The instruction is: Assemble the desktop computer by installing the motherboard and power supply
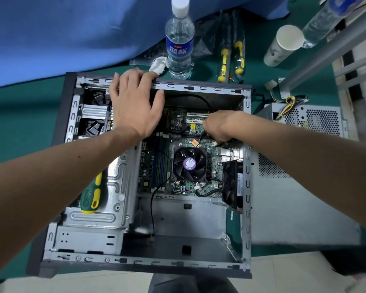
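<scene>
Fingers of the left hand (135, 102) lie spread and straight, palm down, over the far rim of the computer case (72, 115), their tips reaching the rim's outer edge. Fingers of the right hand (217, 126) curl downward inside the case, pinching a thin black cable (201, 136) near an orange connector (195, 142); the fingertips themselves are hidden beneath the knuckles, so the exact grip cannot be made out.

Case: lies on its side on the green worktop (19, 106), open face up, long axis running from the viewer toward the far edge. Motherboard (178, 123): seated flat on the case floor, in the far half; its near end stops short of a bare metal bay. CPU fan (189, 163): faces upward at the board's centre. A second black fan (230, 185) stands on edge against the case's right wall.

Power supply (309, 117): outside the case, just beyond its right wall, partly hidden by the right forearm; yellow and black wires rise from its far end. Green-and-yellow screwdriver (93, 195): rests on the drive cage at the case's left side, its tip hidden under the left forearm.

Beyond the case's far rim: water bottle (179, 39), paper cup (283, 45), and packaged screwdrivers (231, 51), all somewhat blurred.
</scene>
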Motion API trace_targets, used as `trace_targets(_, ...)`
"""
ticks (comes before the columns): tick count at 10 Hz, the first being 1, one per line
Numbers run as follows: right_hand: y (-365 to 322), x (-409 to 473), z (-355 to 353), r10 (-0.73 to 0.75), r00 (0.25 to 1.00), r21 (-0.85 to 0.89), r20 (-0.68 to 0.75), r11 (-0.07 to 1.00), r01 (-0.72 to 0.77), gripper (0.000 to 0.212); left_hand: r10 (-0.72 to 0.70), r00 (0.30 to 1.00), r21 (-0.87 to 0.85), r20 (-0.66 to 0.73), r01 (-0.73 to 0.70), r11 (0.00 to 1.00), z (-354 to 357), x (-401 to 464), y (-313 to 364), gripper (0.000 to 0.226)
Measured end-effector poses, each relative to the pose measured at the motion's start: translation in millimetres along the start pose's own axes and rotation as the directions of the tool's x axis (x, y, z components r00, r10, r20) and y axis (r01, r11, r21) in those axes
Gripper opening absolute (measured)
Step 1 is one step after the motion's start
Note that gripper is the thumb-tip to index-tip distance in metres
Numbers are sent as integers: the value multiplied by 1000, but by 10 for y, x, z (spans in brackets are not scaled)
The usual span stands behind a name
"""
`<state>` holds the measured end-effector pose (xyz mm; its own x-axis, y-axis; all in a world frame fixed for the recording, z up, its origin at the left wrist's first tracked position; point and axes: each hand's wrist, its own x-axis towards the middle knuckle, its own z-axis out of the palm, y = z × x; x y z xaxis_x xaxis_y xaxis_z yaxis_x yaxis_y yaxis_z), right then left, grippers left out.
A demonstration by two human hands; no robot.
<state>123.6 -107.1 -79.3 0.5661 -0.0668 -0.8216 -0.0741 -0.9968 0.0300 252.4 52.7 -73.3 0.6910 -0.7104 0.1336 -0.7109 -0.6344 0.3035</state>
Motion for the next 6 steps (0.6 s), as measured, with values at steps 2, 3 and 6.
trace_targets(2,-3,-2,9,8,1000,6,-21,1000,-8,14,1,1000,2,-1,-1,1000,-1,-1,-3,44)
trace_targets(3,-8,-19,-2,4,999,4,-40,1000,-4,18,0,1000,-1,-1,0,1000,-3,-1,1,44)
trace_targets(6,-10,-26,-5,-8,999,4,-33,1000,8,18,0,1000,-4,-9,0,1000,-2,2,-1,43)
